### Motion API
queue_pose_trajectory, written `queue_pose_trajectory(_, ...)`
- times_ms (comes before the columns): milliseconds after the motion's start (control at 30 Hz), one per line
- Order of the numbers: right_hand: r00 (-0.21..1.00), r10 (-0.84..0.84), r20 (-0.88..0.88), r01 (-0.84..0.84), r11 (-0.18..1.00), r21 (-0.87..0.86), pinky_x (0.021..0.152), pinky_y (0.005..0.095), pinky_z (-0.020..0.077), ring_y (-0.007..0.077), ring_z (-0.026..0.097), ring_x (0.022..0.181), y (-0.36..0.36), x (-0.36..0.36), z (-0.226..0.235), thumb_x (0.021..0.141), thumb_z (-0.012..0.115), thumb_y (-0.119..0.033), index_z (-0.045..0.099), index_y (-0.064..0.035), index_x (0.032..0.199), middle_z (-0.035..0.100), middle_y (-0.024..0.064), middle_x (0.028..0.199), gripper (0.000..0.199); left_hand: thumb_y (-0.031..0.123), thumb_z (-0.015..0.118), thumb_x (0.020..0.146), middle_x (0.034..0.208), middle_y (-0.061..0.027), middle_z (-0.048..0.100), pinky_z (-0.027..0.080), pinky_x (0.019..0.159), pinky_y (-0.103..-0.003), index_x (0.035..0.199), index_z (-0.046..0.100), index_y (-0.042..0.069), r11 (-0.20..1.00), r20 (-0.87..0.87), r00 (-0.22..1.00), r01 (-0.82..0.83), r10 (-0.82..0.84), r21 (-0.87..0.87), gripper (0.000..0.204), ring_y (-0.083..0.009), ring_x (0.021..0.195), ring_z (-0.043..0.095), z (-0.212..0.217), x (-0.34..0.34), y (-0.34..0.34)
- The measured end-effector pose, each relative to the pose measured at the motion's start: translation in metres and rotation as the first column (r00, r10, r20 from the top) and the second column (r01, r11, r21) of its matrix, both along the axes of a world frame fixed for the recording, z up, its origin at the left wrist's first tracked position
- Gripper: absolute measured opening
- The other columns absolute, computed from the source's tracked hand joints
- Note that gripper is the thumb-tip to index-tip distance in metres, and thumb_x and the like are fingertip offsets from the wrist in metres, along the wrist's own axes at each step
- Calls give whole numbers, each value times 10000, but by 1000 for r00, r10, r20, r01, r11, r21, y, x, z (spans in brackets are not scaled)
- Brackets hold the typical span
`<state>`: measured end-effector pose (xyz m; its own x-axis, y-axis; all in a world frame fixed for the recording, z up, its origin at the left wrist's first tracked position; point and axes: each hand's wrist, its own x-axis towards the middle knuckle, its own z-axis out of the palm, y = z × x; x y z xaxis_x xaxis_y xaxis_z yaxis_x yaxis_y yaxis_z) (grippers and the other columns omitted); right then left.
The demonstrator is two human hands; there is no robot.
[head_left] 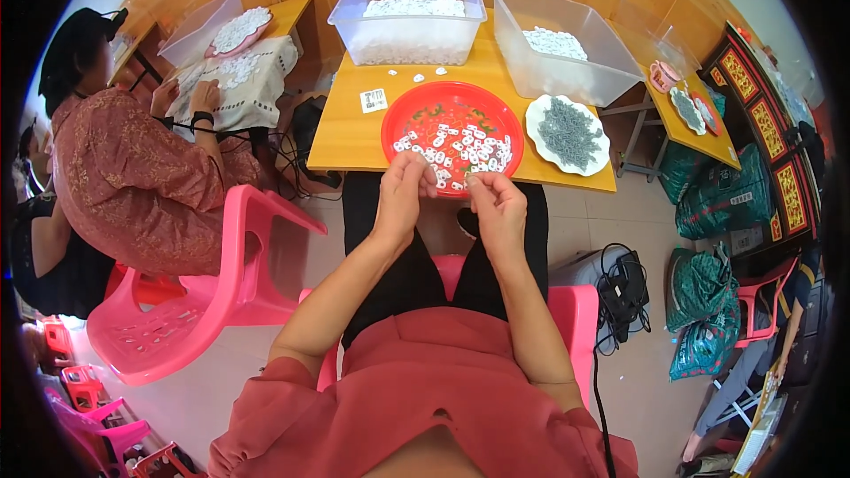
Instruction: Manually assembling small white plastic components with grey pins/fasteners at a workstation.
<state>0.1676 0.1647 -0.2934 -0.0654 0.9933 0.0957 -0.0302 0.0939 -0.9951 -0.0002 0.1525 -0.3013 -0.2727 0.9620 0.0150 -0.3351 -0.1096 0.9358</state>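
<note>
My left hand (403,190) is raised at the near edge of the wooden table (341,128), its fingertips pinching a small white plastic part (428,179). Close beside it, my right hand (496,204) has its fingers pinched together on something too small to make out. Both hands hover just in front of a round red tray (398,124) that holds several small white parts. To the tray's right stands a white plate (538,115) heaped with thin grey metal pieces.
Two clear plastic bins (407,44) (567,75) with white parts stand at the table's back. A person in a patterned top (133,177) works at a neighbouring table on the left. A pink plastic chair (204,301) is at my left, green sacks (708,301) and cables at my right.
</note>
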Motion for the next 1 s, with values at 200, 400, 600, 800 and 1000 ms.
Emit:
queue_pose_trajectory(200,972,0,-237,-44,983,-179,609,227,445,89,576,632,8,17,-9,985,664,-97,672,-7,924,659,30,788,109,277,577,1049,752,-79,655,501,651,-334,939,614,21,996,-468,881,-85,69,-13,281,-179,676,636,-11,-26,48)
queue_pose_trajectory(400,916,70,-396,-133,982,-133,610,254,486,109,590,617,8,29,-6,974,656,-45,638,-5,930,715,99,861,62,286,688,970,791,-126,723,537,686,-448,938,667,63,989,-989,129,-139,76,58,226,-297,801,732,1,-38,94)
queue_pose_trajectory(600,919,75,-386,-140,979,-145,654,245,532,114,621,636,13,47,-3,978,667,-39,640,-9,967,745,128,917,41,268,744,899,888,-162,748,559,760,-497,983,719,79,999,-999,31,-31,26,25,208,-380,889,729,2,-31,112)
queue_pose_trajectory(800,935,145,-324,-221,951,-214,710,231,563,112,711,771,10,60,8,968,729,-62,699,19,1109,769,105,942,165,253,744,897,915,-150,759,568,791,-498,957,775,85,999,-1000,-2,43,-29,-29,181,-362,903,735,-2,-5,122)
queue_pose_trajectory(1000,935,201,-292,-264,944,-197,713,223,556,108,710,784,8,64,13,975,719,-59,744,34,1136,775,96,967,187,226,759,878,1004,-145,737,569,793,-491,1011,800,106,997,-999,-23,57,47,45,184,-366,952,720,-15,3,145)
